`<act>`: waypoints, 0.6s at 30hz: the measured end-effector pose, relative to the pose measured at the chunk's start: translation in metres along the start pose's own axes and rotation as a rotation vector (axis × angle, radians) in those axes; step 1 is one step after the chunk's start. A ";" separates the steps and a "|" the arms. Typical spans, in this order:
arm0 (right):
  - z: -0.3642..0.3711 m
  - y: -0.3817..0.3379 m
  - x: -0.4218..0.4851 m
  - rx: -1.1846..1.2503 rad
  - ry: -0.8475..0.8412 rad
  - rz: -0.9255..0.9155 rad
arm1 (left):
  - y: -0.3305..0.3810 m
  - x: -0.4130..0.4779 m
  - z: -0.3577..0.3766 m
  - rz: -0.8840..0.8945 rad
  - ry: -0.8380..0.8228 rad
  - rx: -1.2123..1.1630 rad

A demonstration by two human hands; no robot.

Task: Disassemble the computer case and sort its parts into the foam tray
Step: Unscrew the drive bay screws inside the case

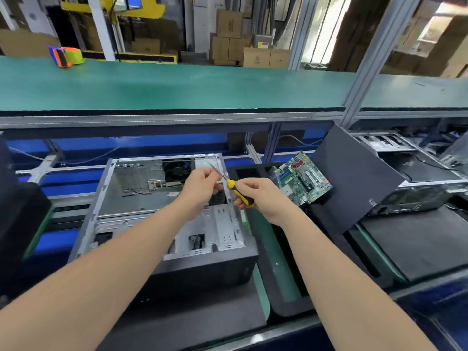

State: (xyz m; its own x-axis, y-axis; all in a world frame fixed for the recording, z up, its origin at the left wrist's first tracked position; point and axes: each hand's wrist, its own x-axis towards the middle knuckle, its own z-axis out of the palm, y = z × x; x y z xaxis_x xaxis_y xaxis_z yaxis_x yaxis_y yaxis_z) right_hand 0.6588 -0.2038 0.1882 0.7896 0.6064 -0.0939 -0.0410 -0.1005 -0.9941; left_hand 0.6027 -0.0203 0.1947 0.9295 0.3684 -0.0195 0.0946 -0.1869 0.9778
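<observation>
Your right hand (262,198) grips the screwdriver (234,186), fingers (249,184) curled round its yellow and black handle. Your left hand (200,190) pinches the metal shaft between thumb and fingertips, and the tip points up and away to the left. Both hands hover over the right edge of the open case (131,198), which lies on its side on the counter (202,312) with a fan (177,171) at its far wall. Just right of the case sits the black foam tray (286,307). A green motherboard (301,178) stands tilted in its far end. A dark panel (354,178) leans beside it.
</observation>
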 end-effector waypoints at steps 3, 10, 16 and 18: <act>-0.044 0.014 -0.004 0.064 0.065 0.017 | 0.009 0.000 0.046 -0.019 -0.029 0.002; -0.138 0.068 -0.011 0.096 0.098 0.158 | 0.004 -0.016 0.146 -0.024 -0.088 0.262; -0.172 0.119 -0.030 0.048 0.142 0.285 | -0.026 -0.034 0.213 -0.019 -0.268 0.555; -0.177 0.132 -0.036 0.041 0.132 0.328 | -0.047 -0.037 0.226 -0.032 -0.327 0.698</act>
State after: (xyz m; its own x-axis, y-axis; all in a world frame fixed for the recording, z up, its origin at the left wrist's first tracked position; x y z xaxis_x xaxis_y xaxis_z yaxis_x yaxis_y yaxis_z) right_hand 0.7332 -0.3785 0.0701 0.8026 0.4400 -0.4028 -0.3273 -0.2398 -0.9140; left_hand 0.6440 -0.2308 0.1025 0.9704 0.1152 -0.2123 0.2248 -0.7521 0.6195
